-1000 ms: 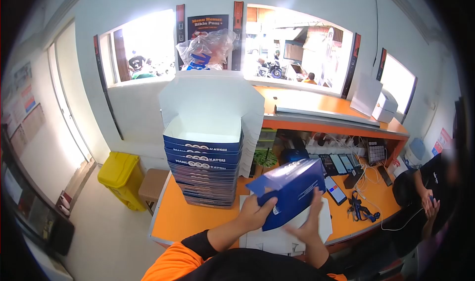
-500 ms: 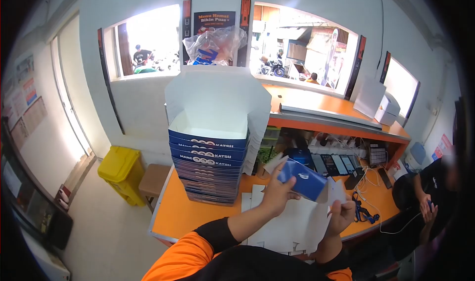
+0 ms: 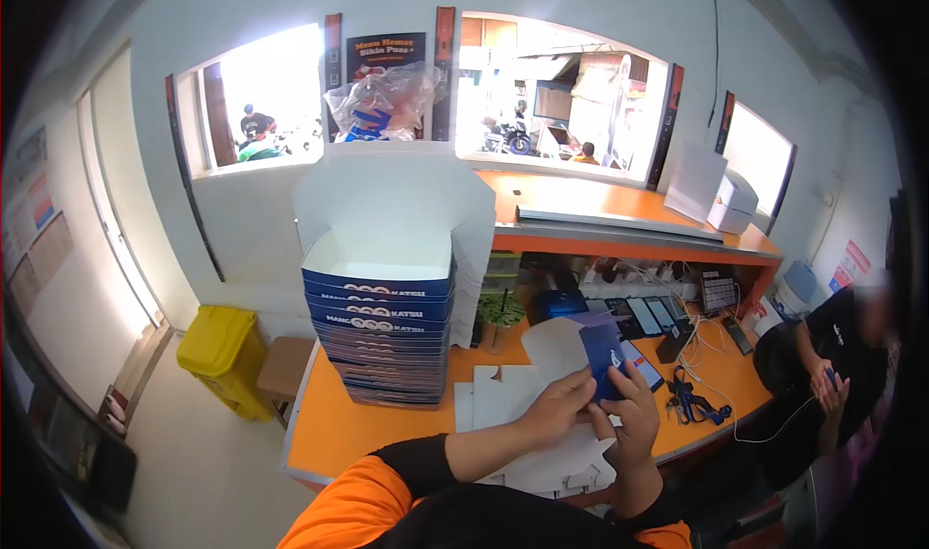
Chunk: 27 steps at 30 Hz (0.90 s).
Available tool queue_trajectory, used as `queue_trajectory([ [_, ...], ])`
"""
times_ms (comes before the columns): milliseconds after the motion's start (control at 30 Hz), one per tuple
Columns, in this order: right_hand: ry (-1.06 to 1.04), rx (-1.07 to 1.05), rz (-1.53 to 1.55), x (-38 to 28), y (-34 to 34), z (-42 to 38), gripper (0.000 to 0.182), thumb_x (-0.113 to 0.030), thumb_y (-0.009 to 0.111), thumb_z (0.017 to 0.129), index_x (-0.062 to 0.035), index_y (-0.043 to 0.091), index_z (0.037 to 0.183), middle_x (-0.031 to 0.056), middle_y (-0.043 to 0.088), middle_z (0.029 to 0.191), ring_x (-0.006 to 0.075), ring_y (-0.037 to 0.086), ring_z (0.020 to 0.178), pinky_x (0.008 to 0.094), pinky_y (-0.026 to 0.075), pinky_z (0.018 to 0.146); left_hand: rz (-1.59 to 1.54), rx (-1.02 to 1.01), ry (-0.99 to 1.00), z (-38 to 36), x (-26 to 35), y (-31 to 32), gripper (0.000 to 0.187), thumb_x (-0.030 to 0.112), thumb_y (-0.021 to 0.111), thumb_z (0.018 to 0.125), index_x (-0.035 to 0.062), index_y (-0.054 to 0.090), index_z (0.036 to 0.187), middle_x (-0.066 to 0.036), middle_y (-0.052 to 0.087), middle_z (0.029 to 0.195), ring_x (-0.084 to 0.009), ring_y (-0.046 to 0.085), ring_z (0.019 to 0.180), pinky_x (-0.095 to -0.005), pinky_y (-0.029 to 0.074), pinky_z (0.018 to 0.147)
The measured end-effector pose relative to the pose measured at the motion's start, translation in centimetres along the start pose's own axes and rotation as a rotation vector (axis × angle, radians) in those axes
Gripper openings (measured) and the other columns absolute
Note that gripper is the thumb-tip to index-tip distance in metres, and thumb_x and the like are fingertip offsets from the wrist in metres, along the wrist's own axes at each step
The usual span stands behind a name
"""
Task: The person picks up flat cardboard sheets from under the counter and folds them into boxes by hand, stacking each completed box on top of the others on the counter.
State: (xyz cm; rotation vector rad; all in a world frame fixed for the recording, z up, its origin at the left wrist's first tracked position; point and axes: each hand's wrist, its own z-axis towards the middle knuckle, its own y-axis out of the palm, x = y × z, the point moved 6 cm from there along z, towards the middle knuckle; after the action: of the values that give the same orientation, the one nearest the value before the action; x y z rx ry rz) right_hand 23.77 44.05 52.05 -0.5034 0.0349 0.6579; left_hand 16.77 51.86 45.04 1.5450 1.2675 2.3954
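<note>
Both hands grip a carton blank (image 3: 581,351) over the surface (image 3: 387,423): left hand (image 3: 559,406) pinches white flap, right hand (image 3: 634,409) holds blue panel. Box stack (image 3: 379,331) stands left, w/ flat blanks (image 3: 494,394) underneath.

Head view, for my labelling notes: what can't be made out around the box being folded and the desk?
- Box: the left hand and right hand cover its lower part, so the folds there are hidden.
- Flat sheets: count unclear, overlapped by both arms.
- Stack of boxes: lower lettering too small and blurred.
- Phones: screens too small to read.
- Seated person: cut off by the dark lens edge.
</note>
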Motion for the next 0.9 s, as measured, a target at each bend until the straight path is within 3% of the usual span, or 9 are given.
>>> queue_trajectory([
  [67, 0.013, -0.052, -0.043, 0.3, -0.2, 0.4, 0.017, -0.002, 0.069, 0.062, -0.0041, 0.054, 0.071, 0.0193, 0.058, 0.107, 0.0385, 0.053, 0.106, 0.0416, 0.044, 0.085, 0.059, 0.019, -0.003, 0.0, 0.4, -0.2, 0.041, 0.025, 0.042, 0.093, 0.0074, 0.035, 0.13, -0.007, 0.05, 0.11, -0.0189, 0.055, 0.099, -0.0348, 0.047, 0.087],
  [300, -0.143, -0.063, 0.082, -0.8, 0.1, 1.1, 0.017, -0.002, 0.069, 0.061, -0.0045, 0.055, 0.07, 0.019, 0.06, 0.102, 0.0384, 0.054, 0.103, 0.0424, 0.046, 0.081, 0.16, 0.122, -0.052, -1.4, 4.7, 0.8, 0.042, 0.036, 0.039, 0.093, 0.0005, 0.044, 0.114, -0.013, 0.052, 0.109, -0.0235, 0.06, 0.092, -0.0358, 0.049, 0.084],
  [433, -0.073, 0.119, -0.08, -0.8, 0.8, 0.3, 0.017, -0.005, 0.07, 0.06, -0.004, 0.056, 0.07, 0.0203, 0.058, 0.104, 0.0385, 0.055, 0.099, 0.0417, 0.045, 0.081, 0.123, 0.184, -0.024, -1.8, 1.9, 0.2, 0.039, 0.035, 0.038, 0.093, 0.0025, 0.046, 0.113, -0.011, 0.051, 0.111, -0.019, 0.056, 0.097, -0.0358, 0.049, 0.083],
  [533, -0.079, -0.032, -0.008, -1.2, 0.7, 0.9, 0.018, -0.006, 0.071, 0.061, -0.0028, 0.06, 0.075, 0.0221, 0.057, 0.105, 0.0351, 0.056, 0.099, 0.0399, 0.045, 0.081, 0.195, 0.039, 0.049, -2.3, 1.7, -0.3, 0.033, 0.023, 0.043, 0.093, 0.0017, 0.044, 0.118, -0.008, 0.052, 0.111, -0.0156, 0.055, 0.097, -0.0328, 0.049, 0.081],
  [633, 0.123, -0.239, 0.532, 2.8, -0.6, 0.0, 0.024, -0.015, 0.07, 0.066, -0.0002, 0.062, 0.083, 0.0211, 0.056, 0.108, 0.0286, 0.055, 0.1, 0.0382, 0.045, 0.08, 0.29, -0.161, -0.087, -3.7, 0.8, 0.1, 0.032, 0.015, 0.047, 0.09, 0.0011, 0.044, 0.118, -0.007, 0.054, 0.108, -0.0141, 0.056, 0.094, -0.0305, 0.049, 0.08],
  [767, 0.487, -0.197, 1.187, 2.9, 0.6, 4.0, 0.043, -0.031, 0.062, 0.074, 0.0052, 0.059, 0.097, 0.0129, 0.058, 0.103, 0.0204, 0.054, 0.096, 0.031, 0.041, 0.084, 0.186, -0.442, -0.414, -6.2, -1.2, 2.6, 0.033, 0.011, 0.051, 0.087, 0.0004, 0.046, 0.118, -0.008, 0.058, 0.104, -0.0135, 0.058, 0.087, -0.0301, 0.05, 0.076],
  [800, 0.585, -0.665, 1.326, 3.9, 2.5, 2.3, 0.043, -0.028, 0.064, 0.073, 0.0051, 0.059, 0.1, 0.0112, 0.058, 0.1, 0.0175, 0.054, 0.094, 0.0273, 0.039, 0.085, 0.096, -0.413, -0.441, -6.7, -1.4, 3.2, 0.029, 0.009, 0.053, 0.085, -0.0022, 0.048, 0.111, -0.007, 0.06, 0.091, -0.0143, 0.059, 0.076, -0.0314, 0.051, 0.069],
  [833, 0.44, -1.067, 1.233, 2.9, 3.2, 2.1, 0.037, -0.025, 0.068, 0.072, 0.0029, 0.06, 0.095, 0.0082, 0.059, 0.096, 0.0146, 0.053, 0.09, 0.0261, 0.039, 0.081, 0.109, -0.408, -0.439, -6.9, -1.6, 3.6, 0.027, 0.009, 0.054, 0.084, -0.0028, 0.049, 0.108, -0.007, 0.059, 0.085, -0.0141, 0.059, 0.073, -0.0307, 0.05, 0.067],
  [900, 0.323, -1.416, 1.139, 1.3, 4.2, 1.1, 0.03, -0.018, 0.071, 0.069, -0.0007, 0.061, 0.092, 0.0061, 0.058, 0.089, 0.014, 0.053, 0.086, 0.0262, 0.039, 0.076, 0.14, -0.4, -0.43, -7.1, -2.0, 3.9, 0.024, 0.009, 0.056, 0.083, -0.0039, 0.05, 0.102, -0.006, 0.058, 0.075, -0.0138, 0.058, 0.066, -0.0294, 0.05, 0.063],
])
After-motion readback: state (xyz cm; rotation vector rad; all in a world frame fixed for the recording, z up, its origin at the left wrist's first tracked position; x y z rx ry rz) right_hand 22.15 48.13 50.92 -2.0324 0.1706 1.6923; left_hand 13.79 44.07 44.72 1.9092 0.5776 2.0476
